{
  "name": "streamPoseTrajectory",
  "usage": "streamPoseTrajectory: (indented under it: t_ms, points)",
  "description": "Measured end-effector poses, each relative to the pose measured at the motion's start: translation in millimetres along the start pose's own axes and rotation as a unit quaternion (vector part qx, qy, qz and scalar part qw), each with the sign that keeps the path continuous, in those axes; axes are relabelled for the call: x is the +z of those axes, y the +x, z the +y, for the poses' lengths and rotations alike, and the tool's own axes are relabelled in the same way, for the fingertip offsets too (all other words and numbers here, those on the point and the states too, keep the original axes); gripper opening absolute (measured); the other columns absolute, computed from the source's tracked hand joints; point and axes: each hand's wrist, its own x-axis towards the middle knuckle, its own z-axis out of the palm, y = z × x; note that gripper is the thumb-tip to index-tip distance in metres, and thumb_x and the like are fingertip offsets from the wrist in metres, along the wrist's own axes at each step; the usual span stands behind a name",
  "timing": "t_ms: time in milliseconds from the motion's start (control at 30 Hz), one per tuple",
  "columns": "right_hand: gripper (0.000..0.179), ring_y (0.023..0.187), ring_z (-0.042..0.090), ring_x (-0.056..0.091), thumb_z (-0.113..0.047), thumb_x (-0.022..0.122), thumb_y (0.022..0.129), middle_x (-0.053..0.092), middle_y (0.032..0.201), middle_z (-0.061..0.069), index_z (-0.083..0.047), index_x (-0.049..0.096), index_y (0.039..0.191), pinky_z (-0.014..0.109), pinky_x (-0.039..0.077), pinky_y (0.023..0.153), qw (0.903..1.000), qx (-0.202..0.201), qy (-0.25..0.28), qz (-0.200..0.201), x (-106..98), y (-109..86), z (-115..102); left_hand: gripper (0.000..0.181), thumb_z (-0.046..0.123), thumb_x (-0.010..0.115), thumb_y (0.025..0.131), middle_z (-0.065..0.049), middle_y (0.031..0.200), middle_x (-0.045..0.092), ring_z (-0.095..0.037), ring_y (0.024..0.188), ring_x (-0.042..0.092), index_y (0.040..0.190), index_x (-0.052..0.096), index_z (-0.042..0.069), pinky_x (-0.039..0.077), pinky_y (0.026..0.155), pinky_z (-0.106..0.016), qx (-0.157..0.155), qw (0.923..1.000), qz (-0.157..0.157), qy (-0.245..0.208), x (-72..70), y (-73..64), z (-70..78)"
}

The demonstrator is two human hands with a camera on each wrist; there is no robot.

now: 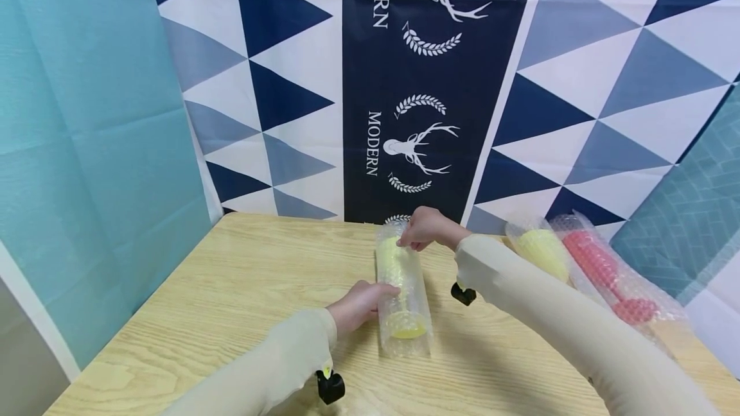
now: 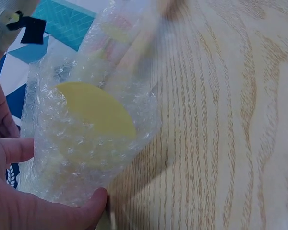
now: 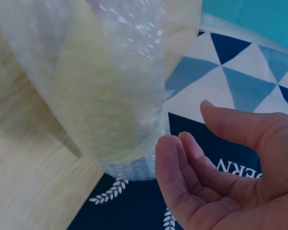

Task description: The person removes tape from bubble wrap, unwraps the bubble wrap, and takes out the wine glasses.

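Note:
A yellow cylinder in clear bubble wrap point(image 1: 399, 271) lies lengthwise on the table, its round yellow end toward me. My left hand point(image 1: 360, 303) grips its near half from the left side. In the left wrist view, thumb and fingers point(image 2: 97, 199) of that hand lie on either side of the wrap, close behind the flat yellow end point(image 2: 98, 108). At the far end of the cylinder is my right hand point(image 1: 428, 226). The right wrist view shows its fingers point(image 3: 169, 148) bent right at the wrap's edge, the thumb apart and nothing between them.
To the right, beyond my right forearm, lie more bubble-wrapped things, one yellow point(image 1: 543, 252) and one red point(image 1: 595, 265). The wooden table point(image 1: 277, 262) ends at a patterned cloth backdrop point(image 1: 289, 82). A teal cloth point(image 1: 98, 133) hangs on the left.

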Motion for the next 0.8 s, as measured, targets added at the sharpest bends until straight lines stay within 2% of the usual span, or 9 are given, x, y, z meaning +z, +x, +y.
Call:
streamPoseTrajectory:
  t_ms: [233, 400, 467, 567, 633, 800]
  points:
    - [0.03, 0.052, 0.007, 0.063, -0.022, 0.074, 0.079, 0.064, 0.057, -0.001, -0.012, 0.058, 0.057, 0.026, 0.059, 0.068, 0.9981, 0.005, -0.059, 0.017, 1.3, 8.4, -11.3, 0.064, 0.026, 0.063, 0.087, -0.019, 0.131, 0.053, -0.028, 0.117, 0.057, 0.134, 0.038, -0.01, 0.043, 0.107, -0.045, -0.012, 0.9996, 0.013, 0.02, 2.4, -1.3, 0.7]
    - [0.028, 0.05, 0.009, 0.058, -0.021, 0.076, 0.079, 0.058, 0.055, -0.001, -0.008, 0.056, 0.065, 0.028, 0.06, 0.069, 0.9968, 0.018, -0.076, 0.015, 6.6, 13.6, -20.3, 0.079, 0.03, 0.065, 0.085, -0.023, 0.14, 0.043, -0.034, 0.124, 0.053, 0.142, 0.027, -0.011, 0.04, 0.11, -0.047, -0.023, 0.9986, 0.032, 0.034, 2.7, -3.0, 2.9]
    - [0.03, 0.048, 0.009, 0.055, -0.019, 0.076, 0.079, 0.054, 0.053, -0.001, -0.008, 0.053, 0.063, 0.028, 0.059, 0.068, 0.9961, 0.022, -0.085, 0.013, 8.6, 16.1, -23.3, 0.083, 0.031, 0.066, 0.085, -0.024, 0.142, 0.039, -0.035, 0.125, 0.051, 0.144, 0.023, -0.01, 0.039, 0.11, -0.048, -0.024, 0.9984, 0.035, 0.038, 2.6, -4.3, 4.0]
    - [0.035, 0.045, 0.01, 0.05, -0.016, 0.075, 0.079, 0.047, 0.048, -0.002, -0.01, 0.049, 0.055, 0.025, 0.055, 0.059, 0.9939, 0.024, -0.107, 0.014, 11.2, 19.4, -27.5, 0.081, 0.032, 0.066, 0.085, -0.023, 0.14, 0.041, -0.033, 0.123, 0.052, 0.143, 0.026, -0.009, 0.039, 0.11, -0.048, -0.022, 0.9981, 0.036, 0.044, 2.8, -5.1, 3.6]
    - [0.039, 0.043, 0.011, 0.046, -0.012, 0.072, 0.079, 0.043, 0.045, -0.002, -0.012, 0.046, 0.049, 0.022, 0.048, 0.05, 0.9926, 0.024, -0.119, 0.014, 12.8, 21.0, -29.8, 0.078, 0.032, 0.065, 0.085, -0.021, 0.138, 0.043, -0.031, 0.121, 0.053, 0.141, 0.029, -0.008, 0.039, 0.109, -0.047, -0.02, 0.9981, 0.035, 0.047, 3.0, -5.9, 3.9]
    - [0.036, 0.044, 0.013, 0.045, -0.005, 0.065, 0.079, 0.041, 0.045, -0.001, -0.012, 0.044, 0.049, 0.021, 0.035, 0.041, 0.988, 0.033, -0.15, 0.013, 15.7, 22.0, -37.8, 0.075, 0.031, 0.065, 0.086, -0.021, 0.136, 0.044, -0.029, 0.119, 0.054, 0.14, 0.03, -0.008, 0.04, 0.109, -0.046, -0.016, 0.9983, 0.032, 0.045, 4.0, -7.8, 6.0]
